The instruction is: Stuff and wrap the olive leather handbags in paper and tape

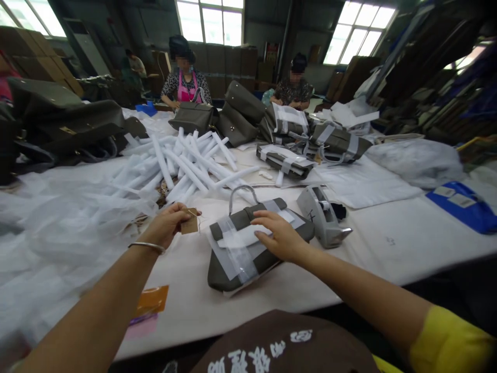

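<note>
My left hand (171, 224) pinches a small brown cardboard hang tag (189, 221) with a thin string, just left of the handbag. Over the right part of the dark olive handbag (223, 269) is my right hand (277, 235), its fingers apart; whether they touch the bag I cannot tell. White paper sheets lie on the bag's front, with a clear tape strip (237, 248) across them. The wrapped handle (243, 187) stands up at the back. Close to the bag's right end sits a grey tape dispenser (320, 217).
White foam tubes (186, 160) are heaped behind the bag, with crumpled white wrapping (77, 223) at left. More olive bags (240, 114) stand further back. A blue package (462, 207) lies right, an orange packet (153, 299) near the front edge. Two people (188, 83) work across the table.
</note>
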{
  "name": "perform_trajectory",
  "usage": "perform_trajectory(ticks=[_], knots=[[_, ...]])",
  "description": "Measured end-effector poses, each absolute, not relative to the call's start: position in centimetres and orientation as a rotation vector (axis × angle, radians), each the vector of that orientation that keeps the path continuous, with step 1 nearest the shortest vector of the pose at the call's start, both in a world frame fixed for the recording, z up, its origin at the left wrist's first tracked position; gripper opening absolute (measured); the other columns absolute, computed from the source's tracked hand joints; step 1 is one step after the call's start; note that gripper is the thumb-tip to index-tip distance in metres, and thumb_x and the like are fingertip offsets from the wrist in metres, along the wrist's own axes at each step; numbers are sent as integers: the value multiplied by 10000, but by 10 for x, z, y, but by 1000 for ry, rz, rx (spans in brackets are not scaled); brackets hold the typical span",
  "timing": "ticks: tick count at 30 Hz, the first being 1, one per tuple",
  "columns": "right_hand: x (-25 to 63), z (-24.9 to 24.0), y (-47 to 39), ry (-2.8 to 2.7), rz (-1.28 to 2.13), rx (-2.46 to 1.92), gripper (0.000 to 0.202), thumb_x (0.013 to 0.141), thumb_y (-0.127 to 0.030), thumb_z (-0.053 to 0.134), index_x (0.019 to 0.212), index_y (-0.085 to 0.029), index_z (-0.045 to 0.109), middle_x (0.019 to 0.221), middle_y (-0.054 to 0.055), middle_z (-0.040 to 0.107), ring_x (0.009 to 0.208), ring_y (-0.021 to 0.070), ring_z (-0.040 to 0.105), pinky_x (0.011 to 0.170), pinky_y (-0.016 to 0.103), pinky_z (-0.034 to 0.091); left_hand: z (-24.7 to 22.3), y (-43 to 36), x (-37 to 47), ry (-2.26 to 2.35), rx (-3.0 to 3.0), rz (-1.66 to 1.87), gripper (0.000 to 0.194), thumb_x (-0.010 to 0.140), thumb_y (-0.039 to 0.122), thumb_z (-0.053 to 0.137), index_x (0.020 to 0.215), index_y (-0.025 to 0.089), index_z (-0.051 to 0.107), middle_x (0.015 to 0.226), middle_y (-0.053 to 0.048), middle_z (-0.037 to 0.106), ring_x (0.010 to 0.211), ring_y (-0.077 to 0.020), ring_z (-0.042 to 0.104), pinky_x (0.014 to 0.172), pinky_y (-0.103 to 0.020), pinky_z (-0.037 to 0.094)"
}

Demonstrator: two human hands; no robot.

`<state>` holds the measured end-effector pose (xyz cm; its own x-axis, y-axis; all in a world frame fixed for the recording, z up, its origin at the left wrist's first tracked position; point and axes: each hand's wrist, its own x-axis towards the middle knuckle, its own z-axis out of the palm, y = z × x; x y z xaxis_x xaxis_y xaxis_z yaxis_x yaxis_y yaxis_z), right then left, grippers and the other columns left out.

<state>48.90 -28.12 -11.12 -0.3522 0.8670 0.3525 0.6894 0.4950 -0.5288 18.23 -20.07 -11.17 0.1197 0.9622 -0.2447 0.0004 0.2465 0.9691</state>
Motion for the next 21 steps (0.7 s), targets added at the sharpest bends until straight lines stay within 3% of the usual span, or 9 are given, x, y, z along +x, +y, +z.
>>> perform_trajectory(ticks=[3, 6, 12, 18, 21], knots=[[474, -114, -223, -2220, 548, -1374, 284, 832, -206, 505, 1084, -159, 626, 1220, 99, 572, 1139, 207, 513, 1017, 340, 371, -117, -181, 196, 1227, 1080, 1005, 179, 594, 189, 604, 653, 179, 435, 884, -72, 703, 743, -178, 623, 540, -241, 428], [457, -123, -173, -2264, 875, -1558, 296, 818, -152, 482, 1066, -174, 641, 1194, 74, 603, 1130, 226, 517, 1000, 347, 369, -122, -166, 208, 1168, 1024, 1058, 176, 594, 181, 596, 661, 173, 434, 870, -81, 701, 752, -185, 635, 608, -282, 474], [431, -146, -113, -2252, 1258, -1588, 162, 695, -68, 575, 783, -166, 670, 795, 21, 689, 793, 187, 623, 758, 269, 474, -145, -146, 231, 1051, 815, 1078, 201, 564, 156, 591, 669, 179, 421, 856, -74, 686, 832, -253, 663, 720, -404, 525], [428, -172, -98, -2008, 1508, -1520, 375, 744, -14, 481, 1055, -203, 569, 976, 3, 668, 695, 90, 622, 595, 171, 481, -181, -128, 256, 1095, 718, 1172, 229, 539, 104, 573, 664, 194, 403, 748, -23, 674, 771, -196, 658, 688, -329, 521], [430, -176, -98, -1829, 1640, -1430, 371, 770, -55, 512, 1103, -217, 532, 989, -2, 655, 677, 81, 619, 567, 164, 483, -192, -122, 265, 1080, 711, 1117, 208, 549, 121, 582, 674, 188, 429, 710, -11, 660, 696, -184, 646, 664, -334, 522]])
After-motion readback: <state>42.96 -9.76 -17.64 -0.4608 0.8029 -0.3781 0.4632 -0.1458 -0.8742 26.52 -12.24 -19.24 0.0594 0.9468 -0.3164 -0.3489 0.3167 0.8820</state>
